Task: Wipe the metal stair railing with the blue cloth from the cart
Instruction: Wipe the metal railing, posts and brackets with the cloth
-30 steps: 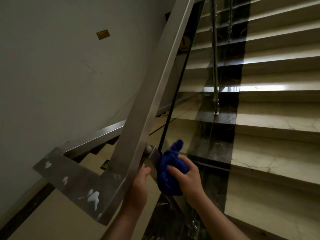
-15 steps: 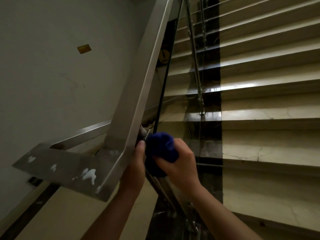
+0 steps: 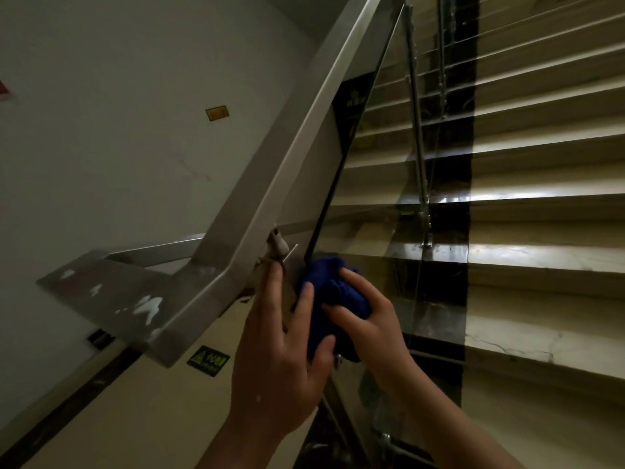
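The flat metal stair railing (image 3: 270,170) rises from lower left to upper right, bending into a level end piece flecked with white paint. A bunched blue cloth (image 3: 333,292) sits just right of the bend, against the edge of the glass panel. My right hand (image 3: 368,319) grips the cloth from the right. My left hand (image 3: 280,353) holds it from the left, thumb and fingers on the cloth, with the index finger reaching up near a small metal bracket (image 3: 277,247) under the rail.
A glass panel (image 3: 378,198) with a dark edge hangs below the railing. Stone stairs (image 3: 541,231) climb on the right, with a slim metal post (image 3: 417,130) behind the glass. A pale wall (image 3: 118,113) stands left; a yellow warning sticker (image 3: 208,360) lies below.
My left hand has moved off the rail's underside and closed onto the cloth alongside my right hand. The view has shifted, and both hands and cloth sit lower.
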